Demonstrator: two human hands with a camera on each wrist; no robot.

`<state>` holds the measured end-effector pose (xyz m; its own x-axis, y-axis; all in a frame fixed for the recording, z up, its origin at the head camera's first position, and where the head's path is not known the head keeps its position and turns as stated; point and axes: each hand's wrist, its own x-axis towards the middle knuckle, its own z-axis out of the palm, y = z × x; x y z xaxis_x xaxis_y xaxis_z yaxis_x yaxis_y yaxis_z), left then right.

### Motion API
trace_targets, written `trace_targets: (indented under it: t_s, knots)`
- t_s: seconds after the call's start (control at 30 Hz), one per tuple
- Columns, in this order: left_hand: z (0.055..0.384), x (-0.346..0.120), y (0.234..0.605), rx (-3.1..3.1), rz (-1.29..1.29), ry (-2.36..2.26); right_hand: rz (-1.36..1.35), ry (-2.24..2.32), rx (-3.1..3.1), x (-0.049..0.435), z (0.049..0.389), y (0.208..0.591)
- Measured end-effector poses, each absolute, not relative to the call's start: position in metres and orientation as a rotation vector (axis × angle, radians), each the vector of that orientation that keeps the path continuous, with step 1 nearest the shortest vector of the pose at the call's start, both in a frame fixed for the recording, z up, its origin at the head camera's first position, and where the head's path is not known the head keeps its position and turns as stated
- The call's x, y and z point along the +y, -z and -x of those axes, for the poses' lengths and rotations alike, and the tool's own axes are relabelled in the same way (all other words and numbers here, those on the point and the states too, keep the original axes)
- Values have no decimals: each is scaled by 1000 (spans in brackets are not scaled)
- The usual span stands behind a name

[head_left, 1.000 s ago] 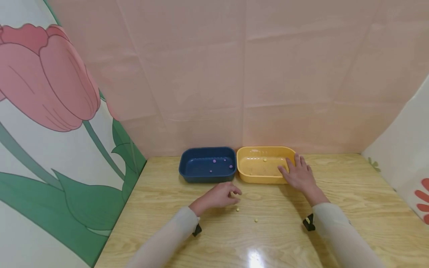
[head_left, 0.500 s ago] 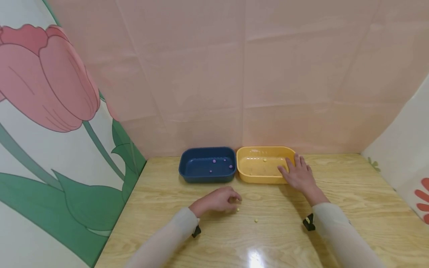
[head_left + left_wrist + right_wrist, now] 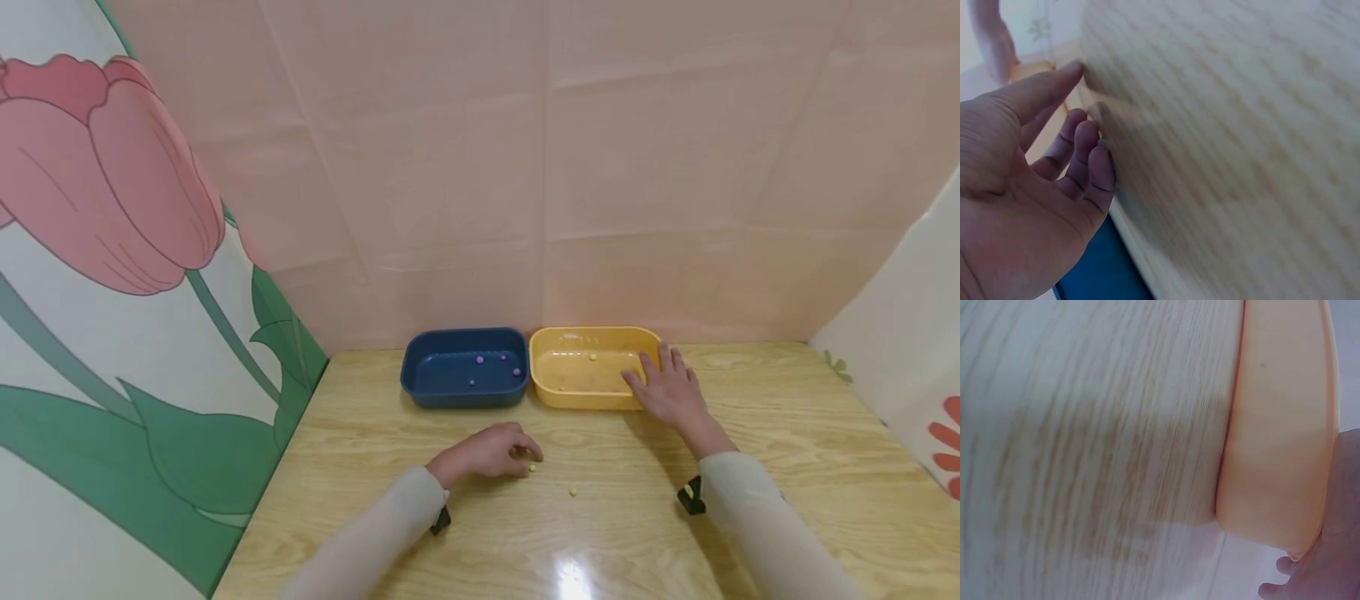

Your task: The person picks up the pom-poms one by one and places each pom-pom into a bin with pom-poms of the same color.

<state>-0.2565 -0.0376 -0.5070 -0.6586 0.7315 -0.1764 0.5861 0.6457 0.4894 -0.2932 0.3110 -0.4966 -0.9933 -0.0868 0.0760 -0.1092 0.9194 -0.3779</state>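
Observation:
My left hand [image 3: 495,451] is low over the wooden table, its thumb and bent fingers apart. Right at its fingertips lies a small yellow bead [image 3: 532,468]; in the left wrist view, a gap shows between thumb and fingers. A second yellow bead [image 3: 573,492] lies farther right on the table. My right hand [image 3: 670,395] rests with spread fingers on the right end of the yellow tray [image 3: 600,402]. A yellow bead [image 3: 592,357] is inside that tray, with a smaller one near its front wall.
A dark blue tray [image 3: 457,400] stands against the left side of the yellow one, with several purple beads [image 3: 480,360] inside. Behind both trays hangs a pink cloth [image 3: 450,183]. A tulip-printed panel [image 3: 150,192] borders the table's left side, a white panel [image 3: 915,333] its right.
My left hand has come down and slightly toward me, its thumb now beside the nearer yellow bead. My right hand has stayed on the yellow tray.

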Motion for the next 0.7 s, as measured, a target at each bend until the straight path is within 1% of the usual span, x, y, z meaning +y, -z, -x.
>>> trace_targets:
  t_s: [0.3, 0.7]
  knots:
    - [257, -36, 512, 2568, -1106, -601, -157, -594, -3015, 314, 295, 499]
    - [257, -31, 511, 2578, -983, -656, -157, -596, -3018, 313, 293, 498]
